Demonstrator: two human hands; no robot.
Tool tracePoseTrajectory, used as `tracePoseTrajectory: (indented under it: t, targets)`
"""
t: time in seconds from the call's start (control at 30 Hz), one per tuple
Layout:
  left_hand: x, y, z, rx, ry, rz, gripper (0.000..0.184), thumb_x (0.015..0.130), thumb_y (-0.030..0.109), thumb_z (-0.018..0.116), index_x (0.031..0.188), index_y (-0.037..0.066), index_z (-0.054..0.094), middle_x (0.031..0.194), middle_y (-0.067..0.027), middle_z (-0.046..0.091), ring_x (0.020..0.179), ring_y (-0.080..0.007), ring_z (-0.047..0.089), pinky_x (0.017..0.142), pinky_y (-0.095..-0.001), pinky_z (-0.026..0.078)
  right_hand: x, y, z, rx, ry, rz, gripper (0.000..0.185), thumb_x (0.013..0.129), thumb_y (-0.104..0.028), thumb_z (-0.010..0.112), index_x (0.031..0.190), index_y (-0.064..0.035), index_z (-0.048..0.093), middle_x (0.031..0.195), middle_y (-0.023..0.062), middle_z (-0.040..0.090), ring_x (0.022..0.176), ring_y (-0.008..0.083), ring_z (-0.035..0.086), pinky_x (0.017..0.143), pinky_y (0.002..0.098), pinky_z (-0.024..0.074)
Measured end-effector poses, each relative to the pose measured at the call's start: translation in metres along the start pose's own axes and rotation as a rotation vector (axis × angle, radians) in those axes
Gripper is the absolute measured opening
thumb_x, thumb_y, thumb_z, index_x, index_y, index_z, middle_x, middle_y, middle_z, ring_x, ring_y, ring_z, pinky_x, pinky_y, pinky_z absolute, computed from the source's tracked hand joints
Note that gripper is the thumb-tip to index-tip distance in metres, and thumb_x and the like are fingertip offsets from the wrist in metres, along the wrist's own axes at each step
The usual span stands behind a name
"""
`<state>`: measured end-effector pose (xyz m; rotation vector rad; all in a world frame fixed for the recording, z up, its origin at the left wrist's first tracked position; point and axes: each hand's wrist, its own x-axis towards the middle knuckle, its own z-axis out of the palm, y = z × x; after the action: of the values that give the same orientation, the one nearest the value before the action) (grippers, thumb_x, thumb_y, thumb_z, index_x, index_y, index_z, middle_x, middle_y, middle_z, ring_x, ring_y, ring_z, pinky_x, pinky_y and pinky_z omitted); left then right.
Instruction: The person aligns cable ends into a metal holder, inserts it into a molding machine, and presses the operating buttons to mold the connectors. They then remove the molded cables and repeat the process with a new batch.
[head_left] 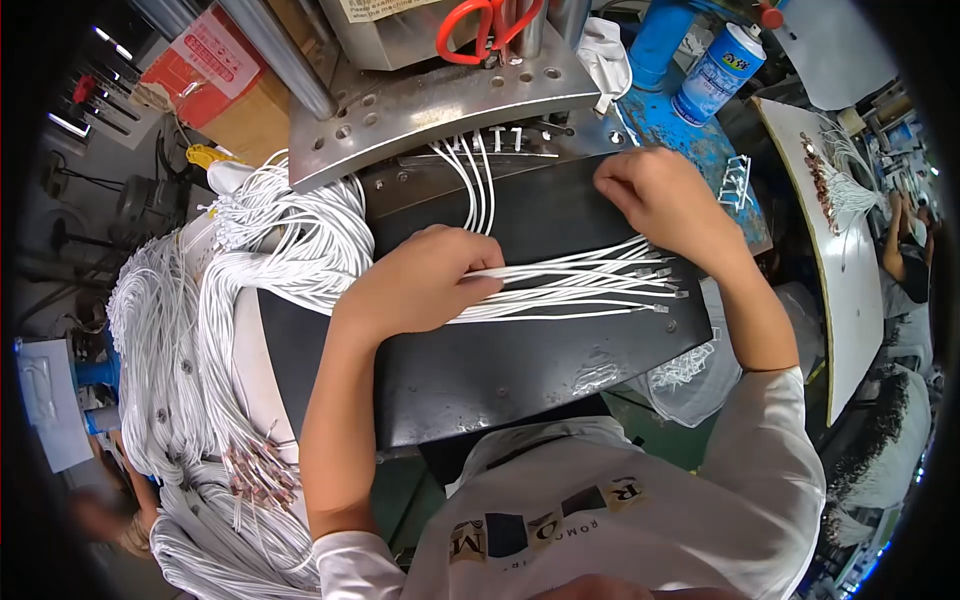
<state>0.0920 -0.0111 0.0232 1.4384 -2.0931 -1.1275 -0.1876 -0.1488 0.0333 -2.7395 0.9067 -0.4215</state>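
Beside a thick heap of looped white cables (290, 240), the left hand (425, 280) has its grip closed around several thin white cables (560, 296), probably to keep them together across the flat black tabletop (480, 375), while the right hand (670, 205) is curled near their clear plug ends (660, 309), whether pinching something I cannot tell.

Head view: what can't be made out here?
All in the head view:
How many white cables the left hand holds: its fingers cover them.
Whether the right hand holds anything: its curled fingers hide that.
The top of the metal press: cut off by the upper edge.
Small print on the red box: too small.
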Motion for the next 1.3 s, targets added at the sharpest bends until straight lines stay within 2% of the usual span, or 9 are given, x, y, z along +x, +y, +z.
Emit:
tracePoseTrajectory:
  t: [0.1,0.2,0.33,0.4,0.67,0.9,1.07,1.17,1.3]
  targets:
    - [0.002,0.011,0.000,0.083,0.050,-0.013,0.022,0.092,0.020,0.071,0.094,-0.002,0.070,0.082,-0.0194,0.070,0.078,-0.0365,0.069,0.072,-0.0427,0.053,0.012,-0.006,0.022,-0.009,0.179,-0.093,0.019,0.097,-0.020,0.069,0.105,-0.0032,0.074,0.088,0.0204,0.073,0.084,0.0424,0.070,0.074,0.0509,0.0554]
    - [0.012,0.018,0.020,-0.085,0.116,0.065,0.022,0.095,0.021,0.072,0.095,0.000,0.068,0.074,-0.0109,0.066,0.066,-0.0186,0.063,0.064,-0.0354,0.050,0.040,-0.013,0.048,-0.051,0.329,-0.168,0.024,0.097,-0.024,0.069,0.107,-0.0020,0.071,0.089,0.0184,0.071,0.087,0.0407,0.069,0.074,0.0512,0.0542]
    - [0.025,0.041,0.044,-0.246,-0.239,0.139,0.040,0.103,0.037,0.065,0.114,-0.001,0.064,0.087,-0.0149,0.069,0.077,-0.0253,0.065,0.071,-0.0397,0.050,0.066,-0.001,0.074,-0.048,0.262,-0.219,0.027,0.096,-0.027,0.071,0.092,-0.0009,0.067,0.088,0.0174,0.069,0.087,0.0400,0.069,0.077,0.0509,0.0544]
    - [0.030,0.037,0.062,-0.374,-0.397,0.175,0.033,0.107,0.034,0.062,0.122,0.005,0.060,0.081,-0.0008,0.063,0.071,-0.0097,0.050,0.064,-0.0308,0.042,0.061,-0.007,0.063,-0.082,0.193,-0.188,0.028,0.093,-0.028,0.074,0.088,-0.0009,0.068,0.088,0.0178,0.069,0.087,0.0408,0.069,0.077,0.0508,0.0544]
    - [0.042,0.065,0.105,-0.984,-0.775,0.165,0.027,0.107,0.018,0.059,0.130,0.004,0.061,0.082,0.0045,0.060,0.073,-0.0024,0.047,0.063,-0.0229,0.038,0.012,-0.008,0.045,0.177,0.176,-0.057,0.021,0.093,-0.018,0.076,0.096,0.0026,0.074,0.087,0.0178,0.068,0.081,0.0405,0.068,0.071,0.0471,0.0521]
    - [0.031,0.027,0.071,-0.761,-0.122,-0.295,0.018,0.108,0.020,0.057,0.122,0.009,0.062,0.089,0.0042,0.058,0.059,-0.0006,0.041,0.048,-0.0181,0.030,0.017,-0.017,0.042,0.486,0.722,0.083,0.013,0.099,-0.010,0.070,0.098,0.0023,0.071,0.075,0.0113,0.063,0.063,0.0252,0.060,0.060,0.0353,0.0463]
    - [0.033,0.007,0.051,-1.068,-0.098,-0.261,0.027,0.109,0.015,0.055,0.130,0.000,0.059,0.083,0.0005,0.056,0.059,-0.0045,0.046,0.050,-0.0209,0.034,-0.010,0.032,-0.017,-0.013,0.752,0.144,0.017,0.100,-0.013,0.069,0.098,0.0037,0.065,0.094,0.0146,0.065,0.085,0.0316,0.062,0.078,0.0362,0.0495]
    - [0.035,0.011,0.051,-1.056,-0.031,-0.248,0.028,0.108,0.014,0.055,0.131,-0.001,0.059,0.085,-0.0017,0.060,0.061,-0.0069,0.051,0.052,-0.0234,0.039,-0.041,0.098,-0.031,-0.195,0.553,0.061,0.020,0.102,-0.014,0.065,0.100,0.0051,0.060,0.099,0.0214,0.059,0.098,0.0428,0.060,0.084,0.0488,0.0480]
    - [0.037,0.005,0.056,-1.124,0.039,-0.240,0.030,0.107,0.014,0.056,0.134,-0.001,0.059,0.088,-0.0044,0.065,0.070,-0.0085,0.057,0.059,-0.0242,0.044,-0.119,0.127,-0.058,-0.311,-0.022,0.437,0.014,0.093,-0.011,0.068,0.100,-0.0013,0.061,0.099,0.0217,0.065,0.098,0.0456,0.063,0.083,0.0530,0.0499]
